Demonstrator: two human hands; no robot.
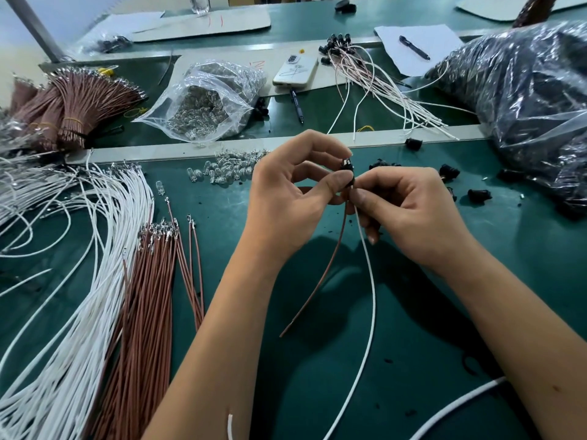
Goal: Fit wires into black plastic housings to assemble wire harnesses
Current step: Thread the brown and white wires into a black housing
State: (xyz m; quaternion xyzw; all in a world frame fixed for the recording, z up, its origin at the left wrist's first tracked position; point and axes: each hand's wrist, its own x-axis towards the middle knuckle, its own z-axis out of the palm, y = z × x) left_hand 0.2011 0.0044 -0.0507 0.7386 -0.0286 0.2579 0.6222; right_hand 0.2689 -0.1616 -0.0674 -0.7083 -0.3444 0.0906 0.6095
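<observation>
Above the middle of the green table (476, 296), the left hand (286, 198) pinches a small black housing (347, 166) between thumb and fingertips. The right hand (409, 211) meets it from the right, its thumb and fingers pinching the white wire (371, 287) just below the housing. A brown wire (320, 281) also hangs from the housing, its free end near the table. To the left lie loose white wires (79, 296) beside brown wires (152, 296). Spare black housings (476, 195) sit scattered at the right, near a large plastic bag (524, 106). Small clear bulbs (228, 168) lie on the far side of the hands
</observation>
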